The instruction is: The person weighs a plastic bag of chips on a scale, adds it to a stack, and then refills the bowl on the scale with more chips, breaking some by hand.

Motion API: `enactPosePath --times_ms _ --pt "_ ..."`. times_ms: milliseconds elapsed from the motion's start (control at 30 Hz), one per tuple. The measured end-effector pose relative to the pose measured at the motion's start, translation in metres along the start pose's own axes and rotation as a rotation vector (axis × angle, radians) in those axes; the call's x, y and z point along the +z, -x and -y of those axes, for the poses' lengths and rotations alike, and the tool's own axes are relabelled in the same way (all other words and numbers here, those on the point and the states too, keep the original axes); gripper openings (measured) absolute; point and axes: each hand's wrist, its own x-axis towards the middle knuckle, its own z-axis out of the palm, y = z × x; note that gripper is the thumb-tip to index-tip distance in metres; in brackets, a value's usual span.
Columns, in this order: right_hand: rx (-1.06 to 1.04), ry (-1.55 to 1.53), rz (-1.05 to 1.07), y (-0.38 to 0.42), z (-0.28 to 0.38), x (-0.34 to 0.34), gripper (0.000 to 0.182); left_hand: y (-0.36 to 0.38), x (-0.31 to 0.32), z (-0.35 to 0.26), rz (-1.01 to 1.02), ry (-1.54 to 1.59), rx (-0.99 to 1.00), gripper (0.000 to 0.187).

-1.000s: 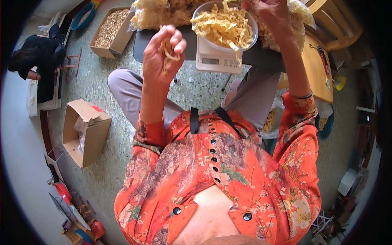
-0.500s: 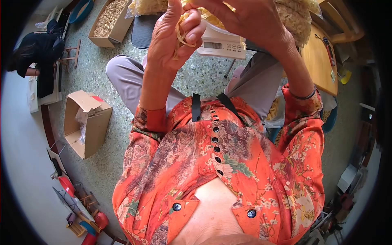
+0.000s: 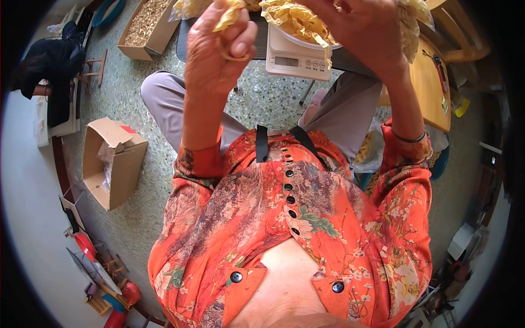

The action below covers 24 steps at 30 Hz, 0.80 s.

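My left hand (image 3: 216,52) is raised at the top left with its fingers curled around crinkled yellow dried pieces (image 3: 229,16), one thin strip looping at the fingers. To the right of it, a white bowl (image 3: 299,40) full of similar yellow flakes (image 3: 298,21) rests on a white digital scale (image 3: 298,66). A strip hangs over the bowl's front right rim. My right hand (image 3: 366,33) is just right of the bowl, its fingers bent toward the flakes; the fingertips are largely hidden behind the hand and the top edge.
The scale stands on a dark stool (image 3: 251,41). Bulging clear bags (image 3: 413,27) lie behind my right hand, beside a wooden table (image 3: 429,82). On the left are a carton of brown chips (image 3: 147,24), an open cardboard box (image 3: 115,164) and a person in black (image 3: 57,71).
My hands have moved apart, left hand leftward and right hand rightward, uncovering the bowl and more of the scale. Yellow pieces now show at the left fingertips.
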Motion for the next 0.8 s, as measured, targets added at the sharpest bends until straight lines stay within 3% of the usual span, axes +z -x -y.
enactPosePath --times_ms 33,100,200,633,733,800 --pt "-0.002 -0.002 0.001 0.004 -0.003 -0.006 0.010 0.006 0.000 -0.004 -0.001 0.000 0.003 0.032" --pt "0.278 0.213 0.229 0.011 -0.006 -0.017 0.009 0.019 -0.003 -0.011 0.037 0.007 0.051 0.031" --pt "0.448 0.199 0.299 0.021 -0.015 -0.020 0.014 0.039 -0.010 -0.016 0.019 0.010 0.082 0.035" --pt "0.400 0.193 0.426 0.029 -0.034 -0.015 0.023 0.096 -0.005 -0.009 -0.102 -0.051 0.250 0.022" --pt "0.363 0.196 0.404 0.026 -0.030 -0.015 0.022 0.103 -0.010 -0.008 -0.078 -0.041 0.259 0.024" --pt "0.383 0.201 0.263 0.021 -0.012 -0.019 0.017 0.110 -0.009 -0.005 -0.075 -0.043 0.250 0.025"
